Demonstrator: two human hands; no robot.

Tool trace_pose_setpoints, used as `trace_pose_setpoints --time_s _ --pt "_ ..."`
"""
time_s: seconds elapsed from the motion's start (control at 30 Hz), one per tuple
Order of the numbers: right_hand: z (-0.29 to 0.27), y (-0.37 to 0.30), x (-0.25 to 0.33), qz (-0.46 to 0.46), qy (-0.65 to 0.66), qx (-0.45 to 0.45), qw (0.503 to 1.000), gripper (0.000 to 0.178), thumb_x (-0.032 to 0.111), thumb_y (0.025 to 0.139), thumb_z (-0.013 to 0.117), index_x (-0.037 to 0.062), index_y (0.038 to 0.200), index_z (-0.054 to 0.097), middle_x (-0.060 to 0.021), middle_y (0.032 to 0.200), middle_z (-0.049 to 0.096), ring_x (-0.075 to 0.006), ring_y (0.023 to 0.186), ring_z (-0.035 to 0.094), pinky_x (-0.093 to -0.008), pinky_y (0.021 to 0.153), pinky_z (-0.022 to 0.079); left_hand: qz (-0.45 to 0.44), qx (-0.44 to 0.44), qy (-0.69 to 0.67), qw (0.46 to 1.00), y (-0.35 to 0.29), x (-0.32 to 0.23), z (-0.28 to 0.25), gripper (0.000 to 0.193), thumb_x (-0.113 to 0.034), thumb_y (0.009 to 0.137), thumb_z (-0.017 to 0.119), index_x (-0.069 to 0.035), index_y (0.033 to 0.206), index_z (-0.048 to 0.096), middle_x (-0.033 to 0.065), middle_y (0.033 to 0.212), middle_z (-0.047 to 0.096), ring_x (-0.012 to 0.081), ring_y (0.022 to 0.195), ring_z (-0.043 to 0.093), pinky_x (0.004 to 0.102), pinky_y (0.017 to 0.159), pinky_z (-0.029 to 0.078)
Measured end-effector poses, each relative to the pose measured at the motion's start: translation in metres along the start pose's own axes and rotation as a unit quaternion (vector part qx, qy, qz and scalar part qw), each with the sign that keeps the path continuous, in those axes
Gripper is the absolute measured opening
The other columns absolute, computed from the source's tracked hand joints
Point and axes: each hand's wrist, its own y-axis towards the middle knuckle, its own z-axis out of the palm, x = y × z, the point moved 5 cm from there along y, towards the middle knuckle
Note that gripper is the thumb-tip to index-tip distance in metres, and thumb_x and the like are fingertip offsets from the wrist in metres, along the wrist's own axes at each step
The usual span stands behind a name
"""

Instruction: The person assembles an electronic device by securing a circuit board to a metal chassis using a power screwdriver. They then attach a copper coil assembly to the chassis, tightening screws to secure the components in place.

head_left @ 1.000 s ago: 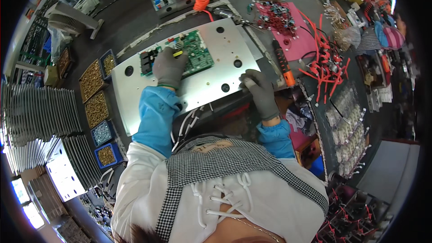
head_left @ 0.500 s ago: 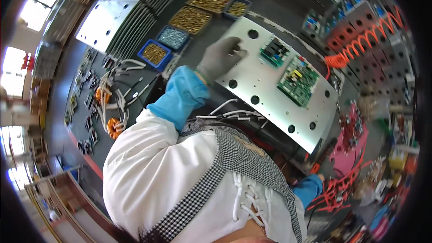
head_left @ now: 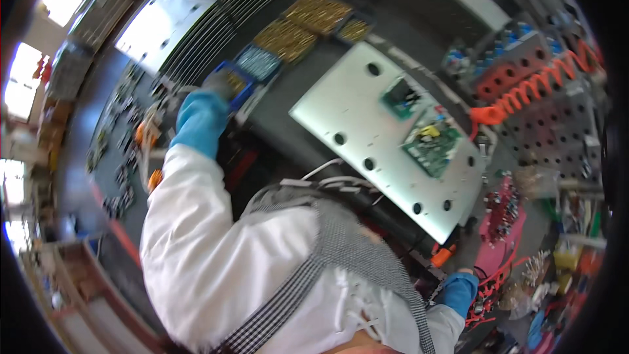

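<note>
My left hand (head_left: 219, 84), in a grey glove with a blue sleeve cover, is at the near blue bin (head_left: 244, 95) of small brass-coloured parts. Its fingers are smeared by motion and partly hidden, so any hold cannot be made out. My right hand (head_left: 466, 271) is low on the right beside red cables, mostly hidden by its blue sleeve cover. An orange-handled tool (head_left: 444, 255) lies just beyond that hand. Before me a flat metal panel (head_left: 327, 108) with round holes bears a green circuit board (head_left: 429, 147) and a smaller board with black parts (head_left: 401, 98).
Trays of brass parts (head_left: 285, 39) and a blue bin of silvery parts (head_left: 259, 60) stand beyond my left hand. Stacked metal panels (head_left: 196, 39) rise at the far left. An orange coiled hose (head_left: 524, 101) hangs at right. White cables (head_left: 334, 180) lie along the panel's near edge.
My left hand has moved left from above the metal panel to the blue bin of brass parts. My right hand now shows a little more beside the red cables. The whole view has shifted slightly.
</note>
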Motion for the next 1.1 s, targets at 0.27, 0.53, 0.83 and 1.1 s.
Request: trace_pose_setpoints --time_s 0.27,0.53,0.83,1.1 --pt "0.008 0.015 -0.026 -0.173 -0.205 0.035 0.963 0.035 0.015 0.081 0.062 0.0084 0.115 0.065 -0.0189 0.132 0.051 -0.0415 0.136 0.042 -0.0526 0.116 0.036 0.019 -0.090 0.035 0.995 0.063 0.039 0.034 0.031 -0.019 0.094 0.055 -0.011 0.118 0.073 0.0192 0.114 0.073 0.0372 0.110 0.069 0.0455 0.095 0.054" --pt "-0.091 -0.069 0.040 -0.108 -0.163 -0.172 0.965 0.046 0.009 0.072 0.074 0.0081 0.114 0.056 -0.0159 0.132 0.049 -0.0357 0.132 0.047 -0.0411 0.101 0.050 -0.011 -0.082 -0.083 0.993 0.114 0.078 0.062 0.026 -0.009 0.085 0.066 -0.007 0.110 0.074 0.0189 0.108 0.074 0.0376 0.104 0.070 0.0439 0.091 0.054" --pt "-0.188 -0.115 0.097 0.022 0.394 -0.486 0.780 0.051 0.025 0.095 0.062 0.0006 0.137 0.048 -0.0104 0.128 0.055 -0.0221 0.112 0.060 -0.0341 0.100 0.052 -0.033 0.047 -0.570 0.820 0.111 0.083 0.078 0.023 -0.012 0.098 0.060 0.002 0.115 0.065 0.0136 0.092 0.067 0.0236 0.083 0.067 0.0336 0.069 0.058" --pt "-0.288 -0.061 0.266 -0.175 0.684 -0.470 0.529 0.060 0.035 0.099 0.059 -0.0035 0.143 0.043 -0.0135 0.132 0.056 -0.0232 0.115 0.061 -0.0362 0.095 0.057 0.070 0.246 -0.950 0.181 0.080 0.085 0.094 0.014 -0.008 0.100 0.058 0.002 0.106 0.065 0.0126 0.102 0.063 0.0214 0.090 0.060 0.0294 0.072 0.057"
